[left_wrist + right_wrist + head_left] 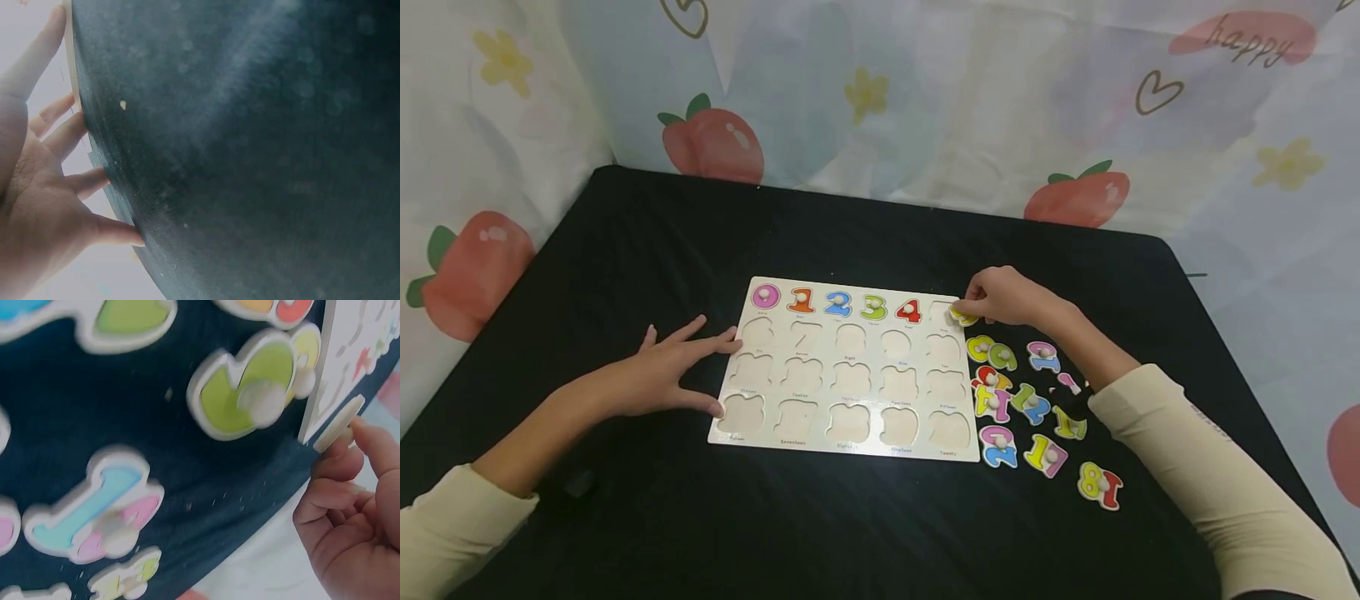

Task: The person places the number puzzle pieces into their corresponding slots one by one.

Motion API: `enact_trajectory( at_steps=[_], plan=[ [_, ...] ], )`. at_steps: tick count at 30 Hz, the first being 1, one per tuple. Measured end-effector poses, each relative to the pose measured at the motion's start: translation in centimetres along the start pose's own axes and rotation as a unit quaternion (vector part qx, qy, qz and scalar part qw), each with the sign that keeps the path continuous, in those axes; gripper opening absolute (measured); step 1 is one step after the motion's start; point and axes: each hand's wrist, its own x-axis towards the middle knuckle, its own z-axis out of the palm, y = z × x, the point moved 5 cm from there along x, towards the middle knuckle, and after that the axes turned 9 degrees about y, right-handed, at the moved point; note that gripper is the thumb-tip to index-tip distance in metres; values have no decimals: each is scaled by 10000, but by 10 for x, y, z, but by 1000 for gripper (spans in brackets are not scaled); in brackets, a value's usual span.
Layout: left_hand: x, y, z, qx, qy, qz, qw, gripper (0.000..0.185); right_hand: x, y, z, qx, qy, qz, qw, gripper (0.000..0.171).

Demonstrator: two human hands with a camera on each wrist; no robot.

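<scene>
The puzzle board (876, 392) lies flat on a black-covered table (850, 529). The left hand (658, 375) has its fingers spread, with the thumb and a fingertip touching the board's left edge. The right hand (1003, 293) pinches a yellow piece (963, 315) at the board's right edge, beside the unfilled recess ending its far row; whether the piece contacts the board cannot be determined. Five numeral pieces (838, 303), 0 through 4, occupy the remaining recesses of that row. Loose number pieces (1047, 456), each knobbed where visible, lie right of the board, some overlapping.
</scene>
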Motion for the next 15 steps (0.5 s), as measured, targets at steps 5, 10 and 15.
enact_trajectory(
  at_steps=[5, 10, 15],
  plan=[
    [0, 1, 0, -47, -39, -6, 10000, 93, 5, -6, 9, 0, 128, 409, 9991, 27],
    [1, 0, 0, 69, -41, -57, 10000, 94, 13, -13, 21, 143, 172, 735, 9970, 31],
    [0, 0, 0, 64, -46, -42, 10000, 93, 16, -15, 27, 225, 123, 1020, 9945, 36]
  ],
)
